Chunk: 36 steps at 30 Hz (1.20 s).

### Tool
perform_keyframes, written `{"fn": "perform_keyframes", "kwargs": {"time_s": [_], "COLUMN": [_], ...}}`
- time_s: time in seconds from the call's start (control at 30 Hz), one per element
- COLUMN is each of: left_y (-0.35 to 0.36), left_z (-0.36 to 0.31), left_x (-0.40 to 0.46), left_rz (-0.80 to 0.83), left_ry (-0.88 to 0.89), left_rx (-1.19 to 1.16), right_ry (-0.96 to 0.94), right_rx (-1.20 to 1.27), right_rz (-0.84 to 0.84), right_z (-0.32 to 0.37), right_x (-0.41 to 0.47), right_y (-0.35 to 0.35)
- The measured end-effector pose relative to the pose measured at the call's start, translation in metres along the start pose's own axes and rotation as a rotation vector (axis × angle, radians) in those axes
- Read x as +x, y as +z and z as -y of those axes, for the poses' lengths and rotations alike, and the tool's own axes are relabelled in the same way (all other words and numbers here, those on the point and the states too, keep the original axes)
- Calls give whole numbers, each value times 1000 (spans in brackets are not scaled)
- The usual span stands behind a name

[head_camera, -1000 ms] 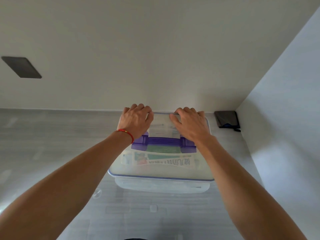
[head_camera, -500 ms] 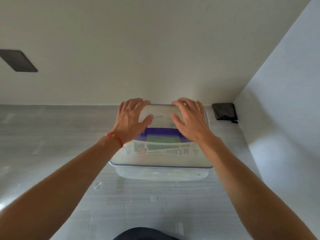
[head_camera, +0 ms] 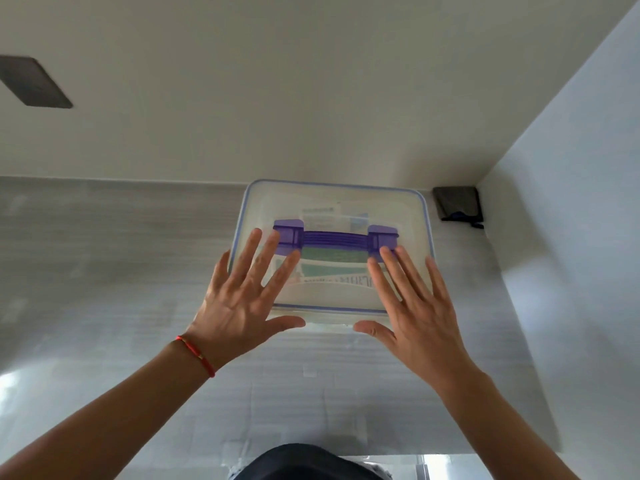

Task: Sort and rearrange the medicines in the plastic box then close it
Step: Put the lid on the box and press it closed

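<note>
Now the worktop (head_camera: 104, 271) carries the box (head_camera: 332, 202) at frame centre, lid on, medicines inside. Both hands, which pressed its far edge a moment ago, have slid to the near edge: left hand (head_camera: 242, 299) and right hand (head_camera: 415, 306) flat, fingers spread, probably sealing it.

We hold our left hand (head_camera: 242, 299) and right hand (head_camera: 412, 306) flat, fingers spread straight, thumbs pointing inward toward each other.

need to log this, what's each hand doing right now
Left hand: open, fingers spread over the plastic box lid, holding nothing.
Right hand: open, fingers spread over the lid, holding nothing.
</note>
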<state>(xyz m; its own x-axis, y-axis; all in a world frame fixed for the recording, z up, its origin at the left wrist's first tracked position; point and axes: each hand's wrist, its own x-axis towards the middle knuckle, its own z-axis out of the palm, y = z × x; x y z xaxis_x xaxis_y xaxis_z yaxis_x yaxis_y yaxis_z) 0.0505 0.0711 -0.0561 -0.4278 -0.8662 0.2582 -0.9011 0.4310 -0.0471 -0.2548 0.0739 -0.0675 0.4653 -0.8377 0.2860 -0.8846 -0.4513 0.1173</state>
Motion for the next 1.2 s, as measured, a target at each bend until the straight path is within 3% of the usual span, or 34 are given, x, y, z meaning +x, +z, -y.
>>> {"fn": "perform_keyframes", "kwargs": {"time_s": [0.3, 0.7, 1.0, 1.2], "left_y": [16, 41, 40, 31], "left_z": [-9, -21, -16, -52], "left_x": [13, 129, 147, 134], "left_rz": [-156, 23, 153, 179], "left_ry": [9, -53, -137, -305], "left_rx": [96, 20, -21, -7], "right_ry": [-5, 85, 156, 257], "right_rx": [-32, 29, 89, 161], "right_rz": [-73, 52, 110, 118], "right_z": [-14, -113, -117, -96], "right_x": [11, 77, 86, 71], "right_y": [4, 26, 32, 29]}}
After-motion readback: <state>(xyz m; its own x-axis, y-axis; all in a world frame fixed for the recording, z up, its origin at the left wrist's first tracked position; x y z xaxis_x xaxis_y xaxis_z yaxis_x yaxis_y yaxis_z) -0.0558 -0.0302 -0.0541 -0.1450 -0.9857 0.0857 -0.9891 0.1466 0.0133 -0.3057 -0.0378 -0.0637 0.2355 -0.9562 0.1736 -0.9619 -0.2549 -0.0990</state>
